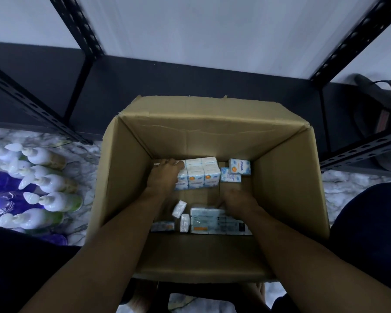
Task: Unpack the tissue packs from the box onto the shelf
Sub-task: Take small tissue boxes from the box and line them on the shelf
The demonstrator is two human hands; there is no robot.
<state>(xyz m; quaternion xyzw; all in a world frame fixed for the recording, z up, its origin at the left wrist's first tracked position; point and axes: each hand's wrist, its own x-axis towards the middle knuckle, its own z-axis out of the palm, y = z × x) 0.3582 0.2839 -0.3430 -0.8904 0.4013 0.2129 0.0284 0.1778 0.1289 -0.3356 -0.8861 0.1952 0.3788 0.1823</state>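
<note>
Inside the corrugated cardboard box [291, 177], the left hand [164, 175] grips glossy blue-white tissue packs [198, 175] at the far wall; right hand [237, 199] grip unclear, print unreadable.

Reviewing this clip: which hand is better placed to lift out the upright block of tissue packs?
Left. The left hand already rests on the upright block of tissue packs in the box; the right hand sits nearer the flat packs.
</note>
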